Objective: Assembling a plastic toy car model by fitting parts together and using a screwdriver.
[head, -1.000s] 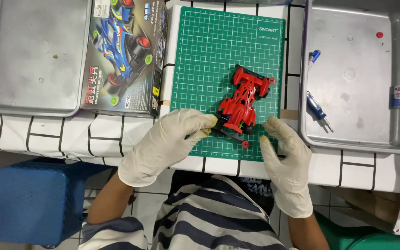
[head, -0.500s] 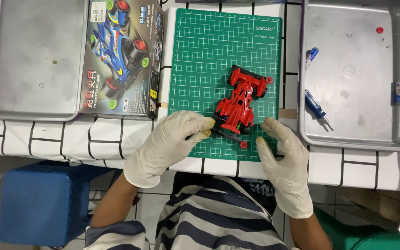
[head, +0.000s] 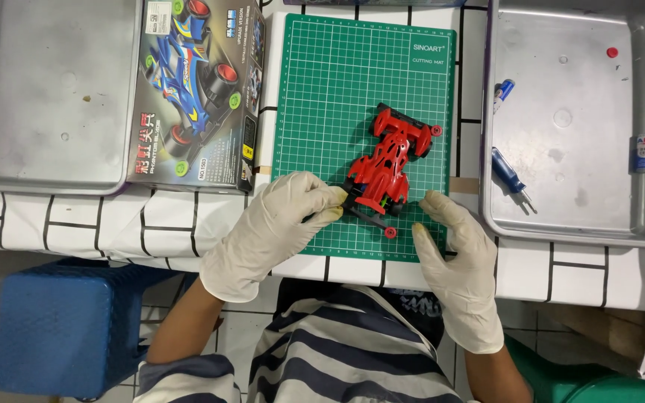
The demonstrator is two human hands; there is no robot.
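Two gloved hands on this one. Red toy race car (head: 387,166) sits low-centre of the frame on the green cutting mat (head: 337,89), nose angled to the upper right. Left hand (head: 274,231) has its grip pinched together on the car's rear end; right hand (head: 457,272) rests open just beside it, holding nothing. Looks like light, stiff plastic with thin bumpers and little rollers that could snap, so I'd grab the main body sides. Kit box (head: 195,89) sits upper left, blue screwdriver (head: 509,172) in the right tray (head: 599,216).
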